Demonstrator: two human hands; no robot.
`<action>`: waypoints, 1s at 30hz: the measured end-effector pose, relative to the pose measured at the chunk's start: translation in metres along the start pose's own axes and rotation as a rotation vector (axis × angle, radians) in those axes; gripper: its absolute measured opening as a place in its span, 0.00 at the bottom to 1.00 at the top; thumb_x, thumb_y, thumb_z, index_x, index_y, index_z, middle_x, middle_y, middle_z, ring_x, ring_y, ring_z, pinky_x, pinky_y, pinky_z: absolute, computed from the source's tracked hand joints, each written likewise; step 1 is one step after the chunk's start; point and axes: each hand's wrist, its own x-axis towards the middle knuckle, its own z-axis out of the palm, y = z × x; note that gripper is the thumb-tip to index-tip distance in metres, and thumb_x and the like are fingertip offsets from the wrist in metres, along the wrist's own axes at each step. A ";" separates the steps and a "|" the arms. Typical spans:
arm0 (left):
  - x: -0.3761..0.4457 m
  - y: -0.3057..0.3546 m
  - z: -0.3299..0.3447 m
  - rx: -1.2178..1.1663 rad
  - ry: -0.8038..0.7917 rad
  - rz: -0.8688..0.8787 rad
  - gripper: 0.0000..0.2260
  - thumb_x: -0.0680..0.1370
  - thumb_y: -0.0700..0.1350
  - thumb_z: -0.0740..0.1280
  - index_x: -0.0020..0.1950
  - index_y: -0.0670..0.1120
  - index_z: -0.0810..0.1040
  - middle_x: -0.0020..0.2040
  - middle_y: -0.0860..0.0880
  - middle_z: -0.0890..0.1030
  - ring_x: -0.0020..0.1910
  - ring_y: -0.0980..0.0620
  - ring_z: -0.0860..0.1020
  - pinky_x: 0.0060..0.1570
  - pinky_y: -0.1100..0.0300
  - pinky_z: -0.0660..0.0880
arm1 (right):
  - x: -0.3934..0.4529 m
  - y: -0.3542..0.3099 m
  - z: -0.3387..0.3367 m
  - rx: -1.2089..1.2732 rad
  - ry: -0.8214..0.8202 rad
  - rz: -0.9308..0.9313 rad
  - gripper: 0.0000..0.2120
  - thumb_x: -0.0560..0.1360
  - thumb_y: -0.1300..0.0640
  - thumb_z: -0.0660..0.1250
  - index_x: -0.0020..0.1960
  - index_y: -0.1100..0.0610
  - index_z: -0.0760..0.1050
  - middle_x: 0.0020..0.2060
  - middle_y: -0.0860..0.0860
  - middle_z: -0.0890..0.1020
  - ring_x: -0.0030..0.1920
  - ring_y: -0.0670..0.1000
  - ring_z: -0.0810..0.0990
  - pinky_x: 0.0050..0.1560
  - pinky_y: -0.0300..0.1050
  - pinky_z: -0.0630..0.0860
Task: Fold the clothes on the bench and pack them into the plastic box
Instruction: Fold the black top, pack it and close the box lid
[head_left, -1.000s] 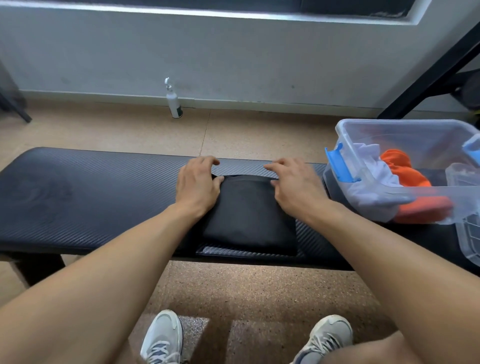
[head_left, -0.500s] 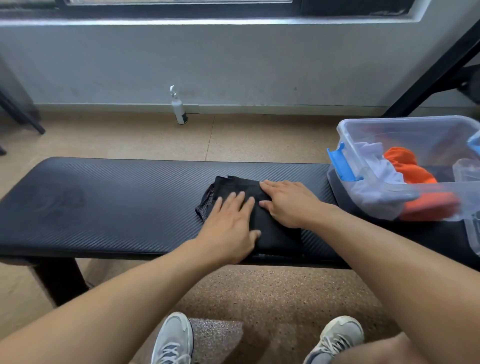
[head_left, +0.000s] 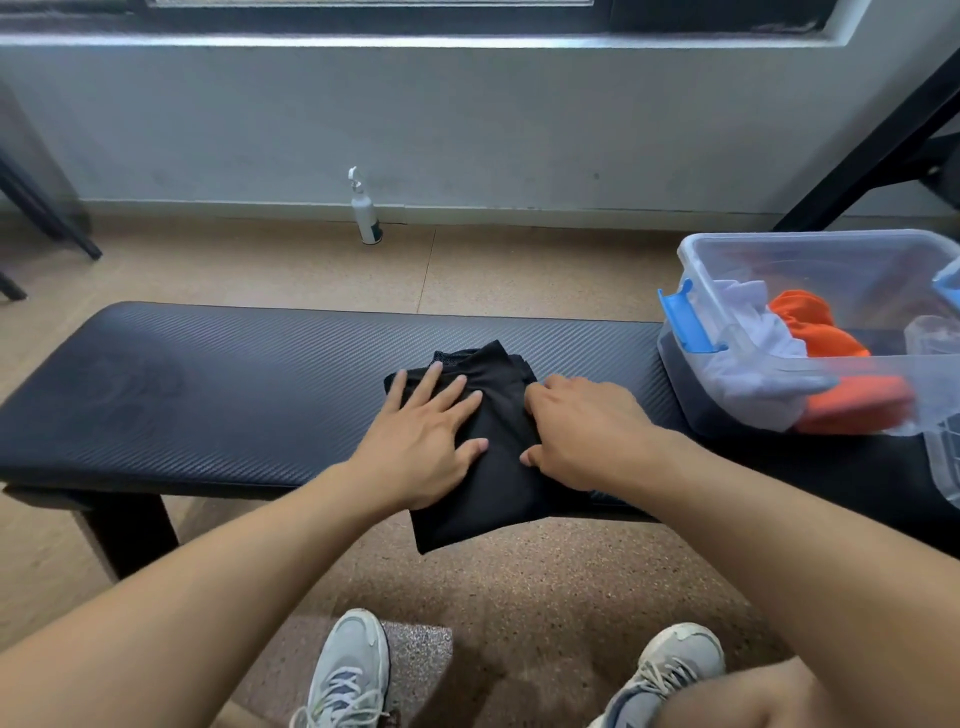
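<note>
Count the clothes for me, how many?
3: black garment on the bench under both hands, white one and orange one in the plastic box. More may be hidden.

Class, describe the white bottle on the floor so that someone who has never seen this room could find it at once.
Start at the grey wall under the window, beyond the black bench. At its foot, upright on the tan floor, stands a small white spray bottle. Nothing else stands on the floor along that wall.
</note>
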 end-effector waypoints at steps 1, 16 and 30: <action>0.001 -0.004 0.000 -0.073 -0.012 0.025 0.28 0.83 0.62 0.48 0.82 0.54 0.51 0.82 0.53 0.48 0.80 0.52 0.38 0.78 0.47 0.37 | -0.003 -0.002 0.001 0.035 0.045 -0.042 0.25 0.77 0.43 0.68 0.69 0.53 0.68 0.65 0.51 0.74 0.65 0.56 0.73 0.59 0.53 0.72; 0.009 -0.026 0.004 -0.353 0.026 0.137 0.23 0.86 0.48 0.53 0.81 0.57 0.54 0.81 0.54 0.55 0.81 0.53 0.45 0.79 0.52 0.45 | -0.020 -0.008 0.024 -0.330 -0.010 -0.223 0.56 0.69 0.36 0.75 0.82 0.61 0.50 0.82 0.53 0.38 0.79 0.63 0.30 0.79 0.61 0.37; 0.004 -0.029 -0.008 -0.442 0.121 0.099 0.19 0.82 0.59 0.60 0.70 0.56 0.76 0.73 0.60 0.71 0.78 0.59 0.59 0.77 0.56 0.56 | -0.003 0.001 0.021 -0.045 -0.015 -0.283 0.31 0.80 0.51 0.60 0.81 0.51 0.57 0.81 0.46 0.58 0.81 0.53 0.55 0.80 0.53 0.53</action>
